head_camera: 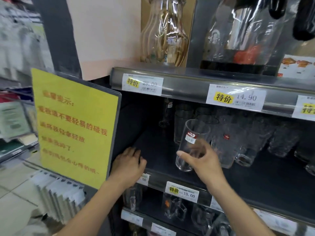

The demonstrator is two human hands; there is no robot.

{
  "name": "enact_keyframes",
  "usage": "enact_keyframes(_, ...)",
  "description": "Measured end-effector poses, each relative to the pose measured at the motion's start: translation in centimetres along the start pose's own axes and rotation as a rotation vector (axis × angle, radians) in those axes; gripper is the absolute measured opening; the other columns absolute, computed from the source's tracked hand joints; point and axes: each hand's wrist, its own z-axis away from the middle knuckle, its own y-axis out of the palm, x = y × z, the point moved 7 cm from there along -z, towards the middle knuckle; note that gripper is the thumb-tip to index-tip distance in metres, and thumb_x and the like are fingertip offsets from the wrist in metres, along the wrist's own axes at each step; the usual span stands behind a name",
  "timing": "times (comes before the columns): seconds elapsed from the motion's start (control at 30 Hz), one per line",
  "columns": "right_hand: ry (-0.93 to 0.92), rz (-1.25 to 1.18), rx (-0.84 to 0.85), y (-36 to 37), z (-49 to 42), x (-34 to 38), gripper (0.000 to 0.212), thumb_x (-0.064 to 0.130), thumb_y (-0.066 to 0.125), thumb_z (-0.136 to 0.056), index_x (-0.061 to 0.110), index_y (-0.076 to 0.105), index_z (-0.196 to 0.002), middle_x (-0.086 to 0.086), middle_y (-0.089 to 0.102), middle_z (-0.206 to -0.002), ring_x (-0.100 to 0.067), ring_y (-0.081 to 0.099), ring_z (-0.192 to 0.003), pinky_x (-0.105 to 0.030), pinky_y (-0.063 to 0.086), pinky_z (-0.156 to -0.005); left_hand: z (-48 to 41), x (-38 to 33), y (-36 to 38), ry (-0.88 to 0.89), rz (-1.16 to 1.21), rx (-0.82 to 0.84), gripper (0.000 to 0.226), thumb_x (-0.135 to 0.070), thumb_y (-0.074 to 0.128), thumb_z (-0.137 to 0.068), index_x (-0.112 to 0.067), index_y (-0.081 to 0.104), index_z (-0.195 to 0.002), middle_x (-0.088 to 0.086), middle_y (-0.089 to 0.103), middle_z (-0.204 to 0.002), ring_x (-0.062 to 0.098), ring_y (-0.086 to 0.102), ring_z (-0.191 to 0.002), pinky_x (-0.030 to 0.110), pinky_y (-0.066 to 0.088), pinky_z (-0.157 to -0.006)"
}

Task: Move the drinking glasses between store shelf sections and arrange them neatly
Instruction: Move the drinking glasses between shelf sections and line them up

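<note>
While right hand (pixel 203 161) grips one glass (pixel 196 131) — left hand (pixel 129 165) touches shelf (pixel 157 145).

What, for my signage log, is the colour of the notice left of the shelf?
The notice is yellow, reddish lettering; head view.

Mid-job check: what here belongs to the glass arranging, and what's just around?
Job: tall glass, gripped by right hand; left hand resting on middle shelf; shelved glasses behind.
Just around: yellow notice; price tags; vase and wrapped jug above.
</note>
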Motion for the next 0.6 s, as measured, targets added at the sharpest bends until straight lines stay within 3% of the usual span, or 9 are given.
enact_keyframes(0.07,-0.001,-0.016,0.035,2.8,-1.4,0.4,0.053,0.042,0.088,-0.067,0.031,0.06,-0.111,0.013,0.066,-0.1,-0.004,0.062,-0.094,-0.021,0.046,-0.074,0.0,0.2,0.3,-0.007,-0.016,0.035,0.082,-0.048,-0.003,-0.087,-0.014,0.032,-0.153,0.003,0.026,-0.162,0.017,0.02,-0.149,0.033,0.026,-0.116)
enact_keyframes(0.13,-0.02,-0.029,0.045,5.2,-2.8,0.6,0.051,0.036,0.088,-0.069,0.031,0.058,-0.111,0.015,0.066,-0.099,-0.002,0.062,-0.093,-0.02,0.047,-0.074,-0.2,0.4,0.7,-0.017,-0.022,0.063,0.061,-0.04,0.014,-0.101,-0.014,0.027,-0.155,0.004,0.02,-0.164,0.017,0.014,-0.151,0.033,0.023,-0.117)
enact_keyframes(0.23,-0.037,-0.022,0.035,7.6,-4.8,0.5,0.049,0.032,0.089,-0.07,0.03,0.057,-0.107,0.017,0.066,-0.096,-0.002,0.063,-0.092,-0.018,0.047,-0.076,-0.3,0.4,1.0,-0.025,0.001,0.048,0.056,-0.036,0.02,-0.104,-0.014,0.026,-0.155,0.004,0.019,-0.164,0.017,0.012,-0.152,0.034,0.021,-0.12)
enact_keyframes(0.3,-0.02,-0.037,0.03,8.7,-5.7,0.2,0.049,0.032,0.088,-0.072,0.028,0.057,-0.11,0.016,0.066,-0.098,-0.003,0.064,-0.094,-0.018,0.049,-0.079,-0.4,0.5,1.0,-0.026,-0.006,0.04,0.062,-0.041,0.013,-0.101,-0.014,0.027,-0.155,0.005,0.021,-0.164,0.018,0.014,-0.151,0.034,0.022,-0.119)
enact_keyframes(0.4,0.006,-0.086,0.013,9.6,-6.4,-0.1,0.06,0.031,0.086,-0.074,0.022,0.052,-0.123,0.01,0.067,-0.108,-0.009,0.064,-0.102,-0.024,0.05,-0.09,-0.4,0.1,0.5,0.005,-0.006,0.0,0.094,-0.049,-0.012,-0.077,-0.014,0.033,-0.152,0.004,0.028,-0.16,0.019,0.022,-0.148,0.035,0.027,-0.116)
enact_keyframes(0.6,-0.03,0.337,0.004,10.1,-5.9,-1.3,0.063,0.039,0.083,-0.074,0.017,0.052,-0.124,-0.003,0.058,-0.122,-0.022,0.057,-0.114,-0.029,0.047,-0.091,-0.6,0.4,0.8,0.014,-0.011,0.0,0.104,-0.049,-0.017,-0.067,-0.013,0.034,-0.151,0.005,0.03,-0.158,0.019,0.023,-0.147,0.035,0.027,-0.115)
